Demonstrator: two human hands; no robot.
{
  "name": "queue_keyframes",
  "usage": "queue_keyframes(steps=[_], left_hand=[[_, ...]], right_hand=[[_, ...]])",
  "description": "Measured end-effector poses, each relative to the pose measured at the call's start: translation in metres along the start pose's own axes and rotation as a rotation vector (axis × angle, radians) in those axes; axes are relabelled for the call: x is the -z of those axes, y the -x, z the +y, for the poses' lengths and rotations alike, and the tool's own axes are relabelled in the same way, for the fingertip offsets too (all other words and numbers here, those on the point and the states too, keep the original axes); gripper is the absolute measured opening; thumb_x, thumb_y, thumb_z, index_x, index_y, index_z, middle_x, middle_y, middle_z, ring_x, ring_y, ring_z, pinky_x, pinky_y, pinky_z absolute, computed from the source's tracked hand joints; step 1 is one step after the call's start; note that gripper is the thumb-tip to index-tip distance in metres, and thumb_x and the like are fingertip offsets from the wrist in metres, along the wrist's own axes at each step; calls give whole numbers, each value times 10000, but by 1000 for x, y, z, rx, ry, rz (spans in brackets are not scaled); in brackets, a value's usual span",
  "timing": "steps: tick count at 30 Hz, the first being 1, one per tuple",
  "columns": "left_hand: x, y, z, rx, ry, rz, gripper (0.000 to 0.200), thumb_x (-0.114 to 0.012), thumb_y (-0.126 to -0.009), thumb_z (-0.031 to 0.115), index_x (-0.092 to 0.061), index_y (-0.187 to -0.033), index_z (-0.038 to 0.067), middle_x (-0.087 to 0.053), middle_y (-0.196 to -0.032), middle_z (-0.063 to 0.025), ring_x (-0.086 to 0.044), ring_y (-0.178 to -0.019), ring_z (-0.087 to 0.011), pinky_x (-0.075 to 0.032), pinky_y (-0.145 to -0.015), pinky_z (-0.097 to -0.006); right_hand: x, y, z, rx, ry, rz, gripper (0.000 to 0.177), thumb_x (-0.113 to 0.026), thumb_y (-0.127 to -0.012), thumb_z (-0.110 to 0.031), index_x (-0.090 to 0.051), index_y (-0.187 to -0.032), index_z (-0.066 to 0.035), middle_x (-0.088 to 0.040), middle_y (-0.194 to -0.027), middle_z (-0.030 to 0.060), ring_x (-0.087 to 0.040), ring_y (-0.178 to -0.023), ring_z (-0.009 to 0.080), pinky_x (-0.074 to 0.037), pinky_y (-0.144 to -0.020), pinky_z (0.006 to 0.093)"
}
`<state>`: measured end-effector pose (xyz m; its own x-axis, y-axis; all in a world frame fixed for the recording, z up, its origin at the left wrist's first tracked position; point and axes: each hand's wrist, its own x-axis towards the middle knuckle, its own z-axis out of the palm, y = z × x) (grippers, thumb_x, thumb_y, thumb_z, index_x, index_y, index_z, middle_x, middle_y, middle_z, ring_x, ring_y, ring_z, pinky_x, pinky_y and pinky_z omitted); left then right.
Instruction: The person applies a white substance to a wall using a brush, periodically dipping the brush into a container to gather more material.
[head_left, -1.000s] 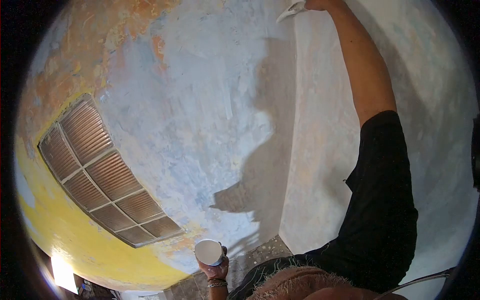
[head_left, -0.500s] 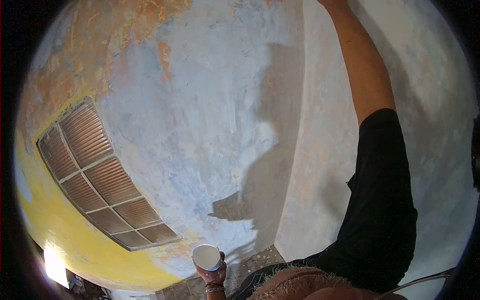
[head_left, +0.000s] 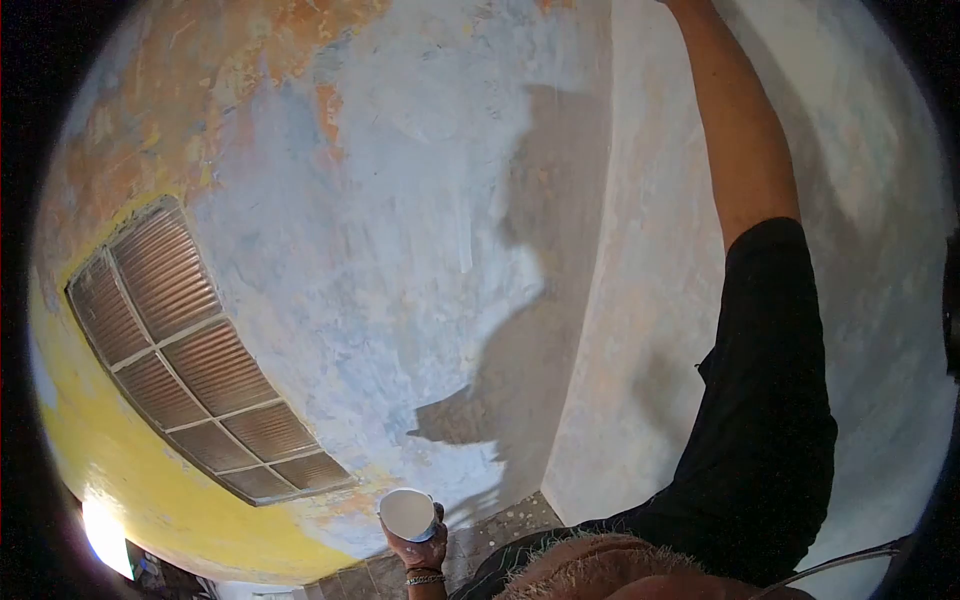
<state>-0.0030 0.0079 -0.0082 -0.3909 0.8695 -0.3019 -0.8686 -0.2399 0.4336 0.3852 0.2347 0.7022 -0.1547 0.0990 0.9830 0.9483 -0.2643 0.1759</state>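
Low in the view, my left hand (head_left: 425,550) is wrapped round a small round tub (head_left: 409,514), held with its open top towards me. Something white or off-white shows inside the tub. Bands circle the left wrist. My right arm (head_left: 745,140), in a black sleeve, reaches up along the pale wall (head_left: 650,270) on the right. The top edge of the view cuts it off near the wrist, so its fingers and anything in them are hidden.
The facing wall (head_left: 400,200) has patchy white, blue-grey and orange areas, with yellow low on the left. A ribbed-glass window (head_left: 200,350) is set into it. A wall corner (head_left: 598,250) runs downward to a spotted floor (head_left: 515,525). Bright light (head_left: 107,537) glares lower left.
The tub and my left hand have shifted slightly left in view. My right arm appears slightly further right, with less of it showing at the top edge. The window has shifted slightly left.
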Motion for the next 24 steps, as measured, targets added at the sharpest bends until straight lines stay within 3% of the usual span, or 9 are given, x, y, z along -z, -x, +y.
queue_keyframes(steps=[2, 6, 10, 12, 16, 18, 20, 22, 24], left_hand=[[14, -8, 6, 188, 127, -156, 441, -423, -838, 517, -542, -1044, 146, -590, -910, -65, -586, -786, -255, -499, -713, -435], [7, -2, 5, 137, 128, -45, 481, -432, -828, 528, -540, -1059, 120, -598, -920, -96, -595, -777, -276, -517, -658, -423], [-18, 15, 9, 196, 185, -147, 525, -440, -812, 545, -540, -1069, 98, -609, -906, -140, -603, -737, -304, -532, -550, -374], [-22, 17, 8, 220, 222, -130, 535, -442, -806, 552, -541, -1068, 97, -612, -896, -149, -603, -720, -311, -532, -520, -356], [6, 4, 1, 212, 159, -147, 550, -439, -804, 566, -540, -1069, 95, -611, -906, -148, -602, -718, -305, -527, -516, -351], [8, 7, 4, 249, 164, -191, 555, -439, -802, 571, -538, -1071, 96, -610, -906, -147, -601, -713, -304, -526, -515, -350], [0, 20, 7, 108, 38, -79, 552, -446, -800, 573, -534, -1076, 103, -609, -901, -140, -601, -709, -302, -524, -507, -341], [25, 3, 5, 166, 108, -107, 552, -450, -798, 578, -533, -1073, 107, -607, -892, -133, -599, -708, -301, -525, -518, -350], [35, 1, 6, 225, 180, -129, 553, -453, -796, 584, -533, -1071, 111, -605, -882, -125, -597, -708, -300, -526, -529, -359]], right_hand=[[-8, 0, -6, -26, -54, -55, 240, -541, -741, -111, -627, -934, 1, -620, -977, 208, -608, -913, 339, -499, -765, 424], [21, 35, -29, -66, -68, -303, 220, -546, -736, -117, -635, -899, 2, -621, -967, 208, -607, -904, 348, -490, -785, 423], [-17, 95, -25, 14, -89, -339, 209, -554, -719, -108, -643, -888, -23, -630, -948, 190, -616, -887, 319, -497, -750, 424], [16, 142, -37, 38, -142, -480, 330, -505, -735, -114, -576, -1034, 5, -589, -1051, 204, -559, -985, 357, -445, -845, 416], [43, 202, -44, 13, -141, -562, 259, -557, -732, -84, -615, -970, -2, -612, -1020, 197, -586, -981, 319, -461, -863, 421], [57, 194, -43, -11, -109, -728, 307, -552, -738, -81, -593, -1033, -10, -593, -1075, 193, -582, -996, 316, -459, -860, 427], [67, 155, -35, 173, 3, -819, 323, -578, -721, -113, -601, -1020, 5, -618, -997, 200, -601, -920, 318, -478, -775, 386], [80, 117, -17, 439, -16, -644, 263, -574, -742, -132, -614, -969, -4, -629, -974, 184, -616, -875, 295, -485, -753, 397], [73, 76, -25, 339, 17, -483, 227, -564, -726, -113, -634, -929, -40, -635, -961, 165, -614, -891, 297, -493, -747, 402]])
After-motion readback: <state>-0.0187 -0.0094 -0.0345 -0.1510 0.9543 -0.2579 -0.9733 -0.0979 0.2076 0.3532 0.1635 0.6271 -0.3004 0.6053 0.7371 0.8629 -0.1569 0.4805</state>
